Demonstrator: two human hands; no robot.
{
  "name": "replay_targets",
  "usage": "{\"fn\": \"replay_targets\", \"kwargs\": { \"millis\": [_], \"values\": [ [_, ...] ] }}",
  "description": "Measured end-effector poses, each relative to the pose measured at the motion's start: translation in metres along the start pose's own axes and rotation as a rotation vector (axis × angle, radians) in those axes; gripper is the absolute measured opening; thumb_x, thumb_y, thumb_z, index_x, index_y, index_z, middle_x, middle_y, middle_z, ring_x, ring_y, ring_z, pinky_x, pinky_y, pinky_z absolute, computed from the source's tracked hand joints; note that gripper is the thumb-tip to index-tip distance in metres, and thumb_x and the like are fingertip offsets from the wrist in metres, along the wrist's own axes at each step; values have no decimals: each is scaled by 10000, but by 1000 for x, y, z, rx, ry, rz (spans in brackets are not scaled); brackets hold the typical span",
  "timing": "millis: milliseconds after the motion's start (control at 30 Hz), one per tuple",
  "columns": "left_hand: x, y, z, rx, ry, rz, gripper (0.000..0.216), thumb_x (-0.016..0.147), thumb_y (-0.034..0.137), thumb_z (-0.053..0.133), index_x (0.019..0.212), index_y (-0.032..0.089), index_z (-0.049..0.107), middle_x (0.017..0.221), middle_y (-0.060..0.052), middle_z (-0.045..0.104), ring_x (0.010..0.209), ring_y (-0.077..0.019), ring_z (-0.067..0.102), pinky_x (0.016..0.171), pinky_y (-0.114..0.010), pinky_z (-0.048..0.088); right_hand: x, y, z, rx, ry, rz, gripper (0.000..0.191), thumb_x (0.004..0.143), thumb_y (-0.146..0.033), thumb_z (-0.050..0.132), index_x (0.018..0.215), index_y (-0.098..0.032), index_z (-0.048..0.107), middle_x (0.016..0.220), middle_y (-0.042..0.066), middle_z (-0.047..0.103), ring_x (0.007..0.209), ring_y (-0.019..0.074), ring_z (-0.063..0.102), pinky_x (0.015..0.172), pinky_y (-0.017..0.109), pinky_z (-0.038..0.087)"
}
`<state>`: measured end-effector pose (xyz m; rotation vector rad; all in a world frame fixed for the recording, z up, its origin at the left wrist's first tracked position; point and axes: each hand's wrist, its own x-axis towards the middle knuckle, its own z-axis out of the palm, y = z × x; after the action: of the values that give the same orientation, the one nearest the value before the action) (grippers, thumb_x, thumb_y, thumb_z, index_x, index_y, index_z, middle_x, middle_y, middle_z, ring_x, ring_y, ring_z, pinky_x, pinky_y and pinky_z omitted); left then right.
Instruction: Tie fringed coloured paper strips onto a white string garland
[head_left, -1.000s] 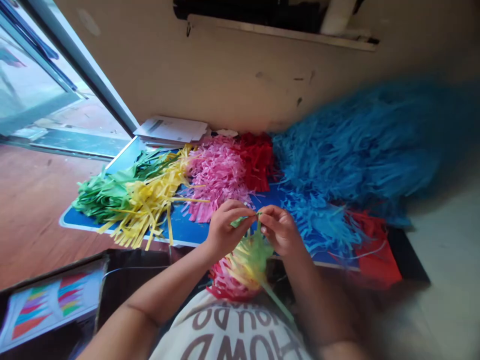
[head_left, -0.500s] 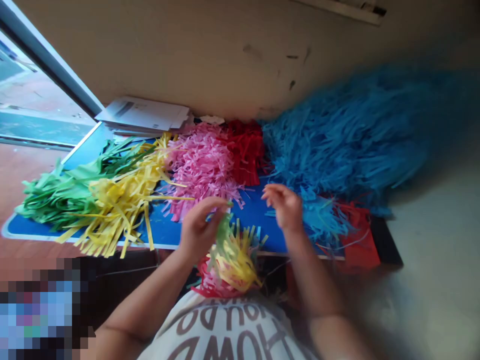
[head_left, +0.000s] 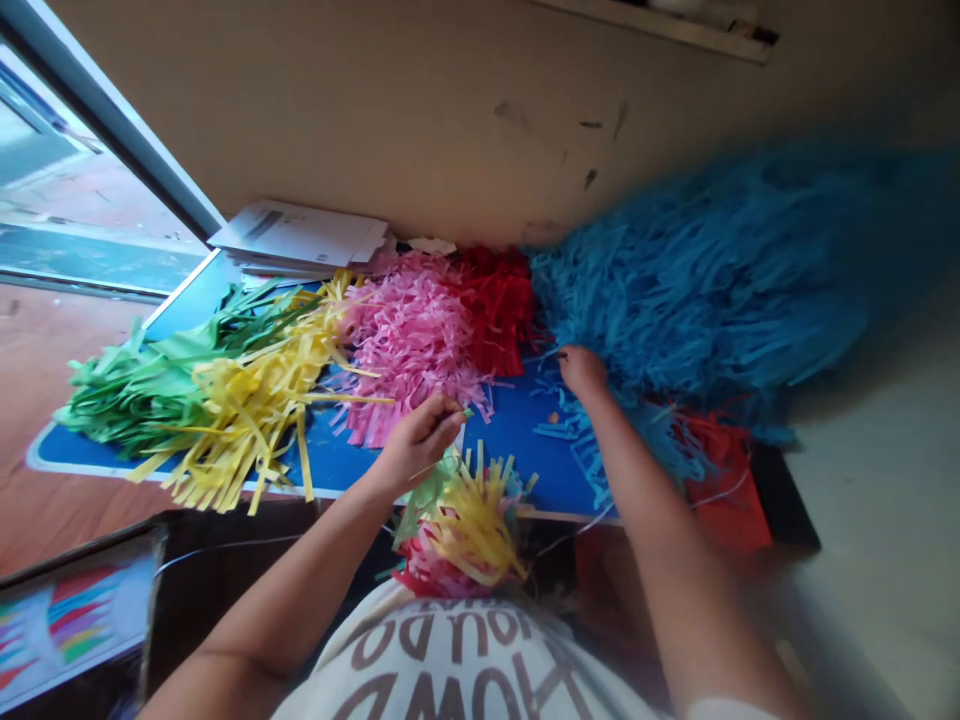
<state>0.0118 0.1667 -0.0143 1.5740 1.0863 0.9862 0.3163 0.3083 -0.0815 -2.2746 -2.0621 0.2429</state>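
Note:
My left hand (head_left: 421, 445) is closed in a pinch on a light green paper fringe (head_left: 433, 492), whose strips hang below the fingers. Under it, close to my shirt, is a bunch of yellow fringe (head_left: 480, 520) with pink and red fringe (head_left: 435, 562) beneath. My right hand (head_left: 583, 372) reaches to the edge of the big blue fringe pile (head_left: 697, 280). Its fingers are closed, with a tiny dark spot at the tips that I cannot make out. A thin white cord (head_left: 574, 532) runs past the bunch.
On the blue table (head_left: 517, 420) lie green fringe (head_left: 135, 395), yellow fringe (head_left: 247, 420), pink fringe (head_left: 409, 330) and red fringe (head_left: 499, 310). A stack of papers (head_left: 300, 235) rests against the wall. Below left stands an open box (head_left: 82, 630) with a printed picture.
My right hand has moved forward, away from my body, to the blue pile, and its fingers have closed. My left hand still pinches the green fringe, slightly turned.

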Motion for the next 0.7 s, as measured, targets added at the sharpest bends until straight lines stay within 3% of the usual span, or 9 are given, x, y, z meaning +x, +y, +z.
{"fn": "replay_targets", "kwargs": {
  "millis": [100, 200, 400, 567, 700],
  "values": [
    [0, 0, -1, 462, -42, 244, 228, 989, 350, 498, 918, 190, 644, 794, -34, 664, 701, -146, 596, 674, -259, 415, 3, 5, -5, -30, -12, 2, 346, 963, -265, 517, 1251, -148, 669, 1246, 190, 655, 1142, 282, 624, 963, 350, 461],
    [-1, 1, -1, 639, -125, 375, 256, 1019, 322, 466, 952, 196, 678, 835, -47, 716, 765, -172, 646, 739, -287, 427, 7, 5, -8, -39, -32, 2, 334, 957, -279, 542, 1245, -167, 668, 1236, 167, 666, 1137, 271, 626, 953, 339, 470],
    [-5, -4, 2, 573, -119, 389, 230, 1018, 310, 477, 978, 192, 669, 869, -46, 731, 793, -170, 666, 741, -272, 453, 12, -4, -12, -7, -43, 31, 281, 941, -299, 564, 1159, -204, 713, 1178, 138, 703, 1066, 263, 654, 915, 352, 494],
    [-8, -7, 2, 347, 2, 210, 210, 979, 309, 494, 955, 167, 646, 793, -26, 684, 681, -121, 598, 648, -218, 443, -7, 6, -24, 51, 37, 21, 230, 906, -267, 604, 1089, -195, 723, 1182, 137, 704, 1069, 263, 653, 932, 356, 491],
    [-7, -7, 3, 161, 53, 90, 230, 943, 354, 525, 878, 154, 619, 680, 11, 611, 587, -96, 514, 566, -191, 397, -37, 24, -36, 122, 124, 21, 269, 897, -202, 537, 1110, -158, 695, 1110, 144, 733, 1027, 263, 677, 915, 367, 509]
  ]
}}
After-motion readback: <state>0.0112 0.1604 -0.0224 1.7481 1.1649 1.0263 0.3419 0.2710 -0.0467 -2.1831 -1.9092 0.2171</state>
